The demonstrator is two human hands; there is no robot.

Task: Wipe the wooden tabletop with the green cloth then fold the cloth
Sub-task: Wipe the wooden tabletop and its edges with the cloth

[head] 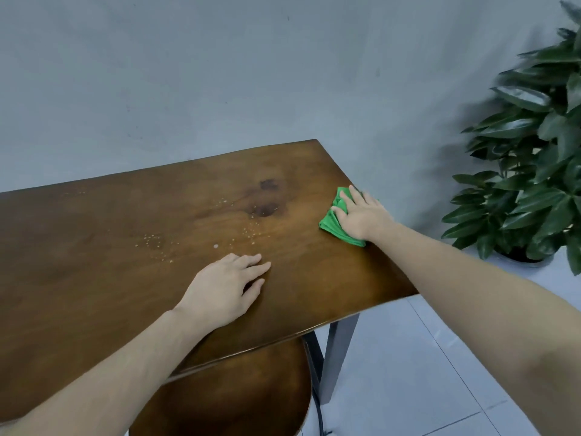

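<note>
Now the green cloth (336, 217) — bunched, creased — lies under the right hand (361, 215).

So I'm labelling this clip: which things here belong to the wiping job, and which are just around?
Part of the job:
green cloth, under the right hand
wooden tabletop, with droplets on it
left hand, resting flat on the top

Just around:
potted plant on the floor
wooden stool under the table

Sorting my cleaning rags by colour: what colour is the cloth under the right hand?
Bright green, plain, no pattern; the cloth shows in the head view.
</note>
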